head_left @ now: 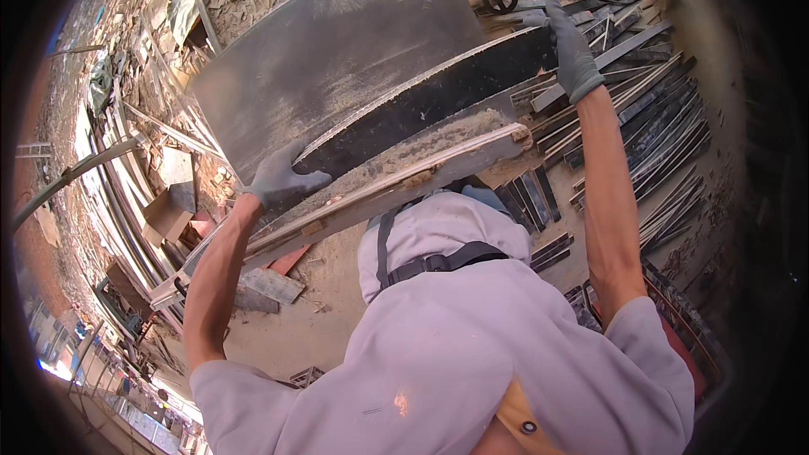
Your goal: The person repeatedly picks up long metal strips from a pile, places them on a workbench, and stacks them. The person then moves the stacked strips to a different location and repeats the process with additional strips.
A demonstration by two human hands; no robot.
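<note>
A long black board strip [438, 88] with a pale rough edge spans slantwise in front of me, its right end farther off. My left hand [285, 179], in a grey glove, is closed on its near left end, with the thumb lying along the black face. At the far right end my right hand [576, 52], gloved alike, grips the strip with its fingers around the end. Just beyond the strip lies a wide dark panel [337, 50]. On the near side of the strip, sawdust covers a ledge [472, 128] bordered by a wooden rail [396, 175].
Many narrow dark strips [649, 126] lie in heaps on the ground at right. Long offcuts [109, 194] and a brown box-like piece [168, 212] lie at left. A small black wheel [500, 0] shows at the back. Scraps [274, 286] lie below the rail.
</note>
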